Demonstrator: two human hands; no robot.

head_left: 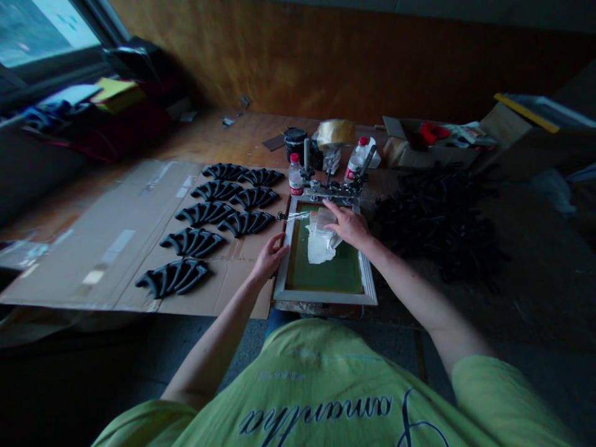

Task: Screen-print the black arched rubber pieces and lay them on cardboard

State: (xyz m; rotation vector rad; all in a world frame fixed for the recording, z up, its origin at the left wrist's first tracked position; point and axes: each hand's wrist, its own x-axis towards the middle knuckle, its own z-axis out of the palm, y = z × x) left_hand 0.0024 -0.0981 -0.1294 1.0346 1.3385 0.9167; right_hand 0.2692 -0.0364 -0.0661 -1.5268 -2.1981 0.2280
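A metal-edged frame point(372, 287) with a green mesh point(326, 277) lies flat in front of me, joined at its far end to a metal clamp point(329, 191). White paste point(320, 247) covers part of the mesh near its middle. My right hand point(348, 225) is over the mesh beside the paste, index finger stretched toward the clamp; whatever its other fingers hold is hard to make out. At the frame's left edge is my left hand point(270, 256), its fingers curled against the rim.
Black curved parts point(193, 241) stand in rows on cardboard point(109, 248) at the left. A dark heap of parts point(437, 217) lies right. Behind the clamp are bottles point(295, 177), a black tub point(295, 141) and a tape roll point(336, 132). An open box point(410, 155) sits back right.
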